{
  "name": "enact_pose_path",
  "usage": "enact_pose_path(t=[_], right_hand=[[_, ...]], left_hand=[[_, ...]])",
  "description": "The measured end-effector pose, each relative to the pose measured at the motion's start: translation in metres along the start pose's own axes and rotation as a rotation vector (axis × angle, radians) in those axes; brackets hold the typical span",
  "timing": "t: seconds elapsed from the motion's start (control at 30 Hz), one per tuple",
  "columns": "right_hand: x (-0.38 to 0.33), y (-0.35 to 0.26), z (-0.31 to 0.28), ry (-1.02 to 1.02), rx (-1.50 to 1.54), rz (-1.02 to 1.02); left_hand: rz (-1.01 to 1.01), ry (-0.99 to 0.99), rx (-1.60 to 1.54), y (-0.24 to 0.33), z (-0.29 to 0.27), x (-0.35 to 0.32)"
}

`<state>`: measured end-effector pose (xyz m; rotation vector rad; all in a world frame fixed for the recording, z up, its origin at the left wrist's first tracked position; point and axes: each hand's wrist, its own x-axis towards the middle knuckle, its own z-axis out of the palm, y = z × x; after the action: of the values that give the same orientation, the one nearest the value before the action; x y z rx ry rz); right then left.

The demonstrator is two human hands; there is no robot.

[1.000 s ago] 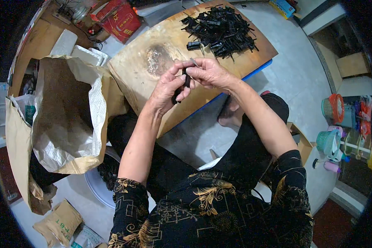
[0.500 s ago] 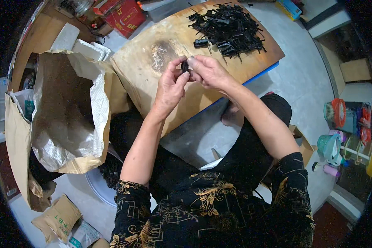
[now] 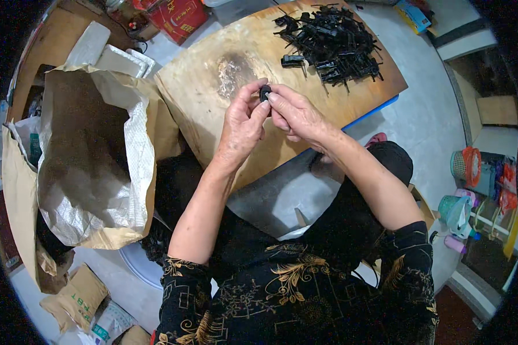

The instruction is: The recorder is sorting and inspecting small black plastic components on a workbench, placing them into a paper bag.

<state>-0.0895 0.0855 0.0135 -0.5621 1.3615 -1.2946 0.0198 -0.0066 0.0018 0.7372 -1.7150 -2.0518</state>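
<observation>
Head view, as I watch from afar: a small black piece (image 3: pixel 265 93) sits between both hands above the tabletop (image 3: pixel 184 106). The left hand (image 3: pixel 244 123) has its grip closed on it, thumb against fingers; the right hand (image 3: pixel 299 118) pinches it from the other side, fingertips partly hidden from me. Beyond, toward the far right, lies a heap of black parts (image 3: pixel 331 49). Left of the left forearm, I note a brown paper sack (image 3: pixel 121 237) with a pale lining.
</observation>
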Motion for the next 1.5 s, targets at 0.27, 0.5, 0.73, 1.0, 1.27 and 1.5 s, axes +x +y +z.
enact_pose_path(t=[0.27, 0.5, 0.73, 1.0, 1.27, 1.5], right_hand=[[0.009, 0.003, 0.006, 0.019, 0.025, 0.032], [0.025, 0.016, -0.008, -0.052, -0.038, 0.104], [0.020, 0.019, -0.013, -0.004, -0.787, -0.392], [-0.152, -0.058, 0.082, -0.684, -0.355, -0.086], [-0.301, -0.131, 0.149, -1.131, -0.229, -0.307], [-0.344, -0.105, 0.186, -1.162, -0.163, -0.418]], left_hand=[[0.127, 0.068, 0.153, -0.009, -0.002, 0.003], [0.319, 0.159, 0.378, -0.025, -0.002, 0.007], [0.198, 0.105, 0.438, -0.009, -0.010, -0.013], [0.327, 0.430, 0.553, 0.045, -0.070, -0.183], [0.241, 0.721, 1.066, -0.013, -0.167, -0.296], [-0.056, 0.779, 1.234, -0.059, -0.206, -0.337]])
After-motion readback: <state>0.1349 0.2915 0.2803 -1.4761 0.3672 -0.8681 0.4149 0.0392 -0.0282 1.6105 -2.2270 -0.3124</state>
